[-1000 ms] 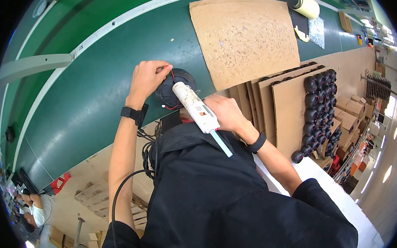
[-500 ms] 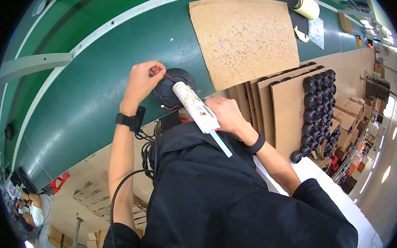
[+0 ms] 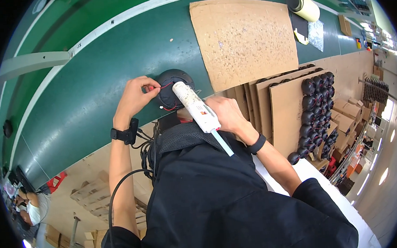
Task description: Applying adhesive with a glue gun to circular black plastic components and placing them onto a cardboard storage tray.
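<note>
One round black speaker (image 3: 172, 87), one white glue gun (image 3: 196, 107), one speckled cardboard sheet (image 3: 243, 38). One tape roll (image 3: 303, 5). Two hands (image 3: 135, 97), two wristbands (image 3: 125, 135).

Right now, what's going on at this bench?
A person is working on a round black speaker-like part lying on the green conveyor belt. The left hand pinches a red wire at the part's edge. The right hand holds a white glue gun with its nozzle down on the part, a glue stick poking out the back. A speckled cardboard sheet lies on the belt, and more black round parts sit on cardboard to the right.
</note>
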`<state>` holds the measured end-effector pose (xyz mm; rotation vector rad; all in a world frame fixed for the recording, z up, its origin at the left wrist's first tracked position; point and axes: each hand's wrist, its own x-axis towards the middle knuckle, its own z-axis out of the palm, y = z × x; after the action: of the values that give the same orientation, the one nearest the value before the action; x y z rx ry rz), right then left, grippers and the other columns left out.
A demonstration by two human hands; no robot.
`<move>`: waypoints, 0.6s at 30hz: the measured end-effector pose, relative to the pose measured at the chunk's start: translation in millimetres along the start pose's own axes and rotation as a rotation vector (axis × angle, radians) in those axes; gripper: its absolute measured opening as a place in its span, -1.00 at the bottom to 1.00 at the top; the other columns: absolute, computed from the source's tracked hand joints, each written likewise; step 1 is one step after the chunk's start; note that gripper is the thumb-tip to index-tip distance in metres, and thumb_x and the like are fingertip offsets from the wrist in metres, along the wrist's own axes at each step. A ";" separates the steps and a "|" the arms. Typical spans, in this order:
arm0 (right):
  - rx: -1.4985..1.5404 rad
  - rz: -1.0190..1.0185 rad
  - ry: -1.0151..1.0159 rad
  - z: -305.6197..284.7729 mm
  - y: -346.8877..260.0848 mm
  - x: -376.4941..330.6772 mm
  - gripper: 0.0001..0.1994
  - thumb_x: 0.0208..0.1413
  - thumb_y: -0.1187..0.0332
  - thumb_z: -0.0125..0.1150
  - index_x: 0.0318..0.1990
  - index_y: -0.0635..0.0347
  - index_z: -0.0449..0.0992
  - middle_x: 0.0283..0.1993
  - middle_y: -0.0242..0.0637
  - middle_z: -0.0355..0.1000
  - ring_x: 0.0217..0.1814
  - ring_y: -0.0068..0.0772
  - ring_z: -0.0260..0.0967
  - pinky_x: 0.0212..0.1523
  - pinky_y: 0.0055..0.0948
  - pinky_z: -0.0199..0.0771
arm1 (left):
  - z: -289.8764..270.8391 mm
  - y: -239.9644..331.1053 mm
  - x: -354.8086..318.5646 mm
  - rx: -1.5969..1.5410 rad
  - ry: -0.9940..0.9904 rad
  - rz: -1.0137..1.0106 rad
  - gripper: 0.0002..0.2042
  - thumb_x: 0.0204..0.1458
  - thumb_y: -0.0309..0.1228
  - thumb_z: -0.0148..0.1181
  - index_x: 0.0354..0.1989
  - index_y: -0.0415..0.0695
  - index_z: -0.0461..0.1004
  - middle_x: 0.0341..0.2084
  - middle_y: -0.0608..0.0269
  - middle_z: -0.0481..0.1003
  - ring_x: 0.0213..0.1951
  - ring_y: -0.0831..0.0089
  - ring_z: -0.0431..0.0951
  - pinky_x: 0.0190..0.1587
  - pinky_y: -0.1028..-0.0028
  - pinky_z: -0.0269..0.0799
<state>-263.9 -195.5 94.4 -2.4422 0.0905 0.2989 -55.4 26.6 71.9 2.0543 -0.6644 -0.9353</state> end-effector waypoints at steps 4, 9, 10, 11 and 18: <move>0.052 0.005 -0.009 -3.2 -0.2 -2.3 -0.74 -0.13 0.23 0.32 -0.38 0.18 0.42 -0.42 -0.07 0.44 -0.31 0.11 0.43 -0.36 -0.05 0.40 | 3.3 5.0 -6.5 0.065 0.184 0.088 -0.79 -0.02 -0.39 0.37 -0.23 -0.21 0.63 -0.45 0.23 0.54 -0.37 0.38 0.52 -0.27 0.40 0.44; 0.123 -0.023 -0.025 -4.9 9.0 -4.2 -0.69 -0.15 0.19 0.37 -0.38 0.19 0.43 -0.39 -0.07 0.46 -0.29 0.09 0.46 -0.33 -0.06 0.43 | -4.8 28.3 -31.4 0.075 0.044 0.159 -0.74 -0.02 -0.30 0.38 -0.18 -0.15 0.63 -0.43 0.20 0.55 -0.37 0.32 0.55 -0.27 0.39 0.46; 0.164 -0.033 -0.020 -6.1 10.0 -4.5 -0.68 -0.17 0.19 0.37 -0.38 0.20 0.42 -0.39 -0.06 0.45 -0.29 0.11 0.45 -0.33 -0.05 0.42 | -2.8 27.8 -33.9 0.072 0.046 0.158 -0.74 -0.02 -0.30 0.38 -0.18 -0.15 0.63 -0.43 0.20 0.55 -0.37 0.32 0.55 -0.27 0.39 0.46; 0.162 -0.034 -0.024 -8.2 11.3 -5.2 -0.68 -0.17 0.19 0.37 -0.38 0.20 0.42 -0.39 -0.06 0.45 -0.29 0.11 0.45 -0.33 -0.05 0.42 | 0.4 26.0 -35.6 0.048 -0.070 0.158 -0.76 -0.02 -0.35 0.37 -0.20 -0.17 0.63 -0.43 0.18 0.56 -0.38 0.33 0.55 -0.29 0.40 0.46; 0.188 -0.050 -0.073 -24.7 14.2 -6.3 -0.67 -0.19 0.16 0.33 -0.40 0.21 0.42 -0.44 -0.05 0.40 -0.33 0.13 0.41 -0.34 -0.07 0.39 | 4.2 10.0 -30.6 0.070 -0.081 0.180 -0.86 0.01 -0.44 0.31 -0.28 -0.22 0.62 -0.44 0.14 0.57 -0.43 0.31 0.55 -0.33 0.38 0.45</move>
<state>-267.3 -222.1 105.7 -2.2413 0.0244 0.3412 -78.4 40.6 90.2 1.9867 -0.9207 -0.9048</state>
